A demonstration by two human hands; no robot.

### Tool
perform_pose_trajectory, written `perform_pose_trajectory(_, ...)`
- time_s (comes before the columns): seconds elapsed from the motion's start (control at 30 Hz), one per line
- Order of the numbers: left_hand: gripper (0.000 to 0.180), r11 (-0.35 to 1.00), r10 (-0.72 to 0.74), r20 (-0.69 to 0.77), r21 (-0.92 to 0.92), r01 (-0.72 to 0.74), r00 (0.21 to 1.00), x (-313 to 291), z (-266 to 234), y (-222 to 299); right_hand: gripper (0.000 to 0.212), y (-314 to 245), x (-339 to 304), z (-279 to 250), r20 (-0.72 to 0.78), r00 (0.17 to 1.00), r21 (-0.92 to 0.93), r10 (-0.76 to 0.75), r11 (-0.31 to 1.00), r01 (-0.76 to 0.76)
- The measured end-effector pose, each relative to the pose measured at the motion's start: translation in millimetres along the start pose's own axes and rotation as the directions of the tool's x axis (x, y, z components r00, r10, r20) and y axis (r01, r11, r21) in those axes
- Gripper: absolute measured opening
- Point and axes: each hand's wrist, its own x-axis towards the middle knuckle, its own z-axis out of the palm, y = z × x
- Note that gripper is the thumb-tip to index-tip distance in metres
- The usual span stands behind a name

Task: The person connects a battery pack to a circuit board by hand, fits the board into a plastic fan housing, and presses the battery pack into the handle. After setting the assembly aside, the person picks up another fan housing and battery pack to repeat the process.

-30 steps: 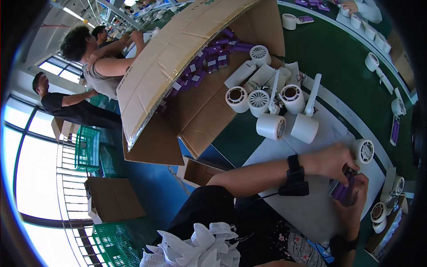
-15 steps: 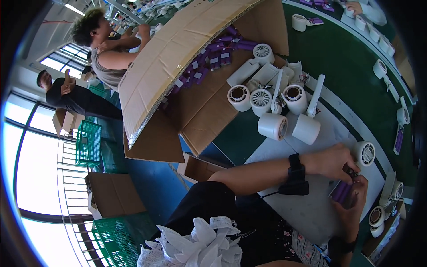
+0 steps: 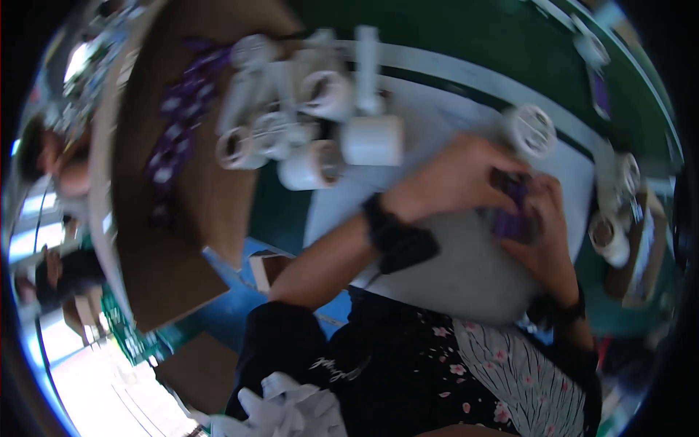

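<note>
The frame is smeared by motion. Over the pale work mat, my left hand [image 3: 473, 175] reaches in with its thumb and fingers closed at the upper end of a purple battery pack [image 3: 512, 207]. On the other side of the pack, my right hand [image 3: 546, 233] curls its fingers and thumb around it. Just beyond my fingertips lies a white round fan head [image 3: 530, 132] with a grille. Whether the pack is joined to that fan is hidden by my hands. Each wrist wears a black band, the left with a black box on it.
Left of the mat [image 3: 437, 266] lies a heap of white handheld fan parts [image 3: 309, 164]. A large cardboard box [image 3: 171, 280] behind it holds many purple battery packs [image 3: 182, 109]. More fan parts [image 3: 608, 237] and a small carton [image 3: 637, 266] stand at right. A green belt [image 3: 466, 29] runs behind.
My view has swung to the right, so everything appears shifted left and blurred. Both hands stay together at the battery pack beside the fan head.
</note>
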Motion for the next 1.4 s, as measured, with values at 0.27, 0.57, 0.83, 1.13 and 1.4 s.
perform_pose_trajectory(0.27, 0.054, 0.96, -0.275, 0.086, -0.022, 0.278, 0.958, 7.5, 9.1, 10.5, 0.052, -3.1, -12.0, 0.1, -0.008, 0.985, 0.13, 0.171, 0.977, -0.169)
perform_pose_trajectory(0.57, 0.05, 0.908, -0.413, 0.047, -0.051, 0.415, 0.91, 9.1, 9.8, 20.8, 0.053, 4.9, -10.3, -6.7, -0.017, 0.999, 0.094, 0.049, 0.994, -0.048)
perform_pose_trajectory(0.83, 0.049, 0.964, -0.264, -0.037, 0.012, 0.265, 0.964, 3.9, 18.3, 24.7, 0.028, 6.9, -7.1, -1.9, -0.172, 0.976, 0.155, 0.132, 0.982, -0.105)
perform_pose_trajectory(1.13, 0.052, 0.978, -0.091, -0.054, 0.184, 0.099, 0.994, 0.0, 26.5, 18.8, 0.019, 1.0, -3.6, -4.1, -0.178, 0.969, 0.076, 0.171, 0.984, -0.16)
perform_pose_trajectory(1.4, 0.053, 0.993, -0.066, 0.033, 0.097, 0.062, 0.997, -3.6, 16.6, 16.1, 0.04, -30.6, -24.6, -14.2, -0.015, 0.997, -0.286, -0.079, 0.956, 0.071)
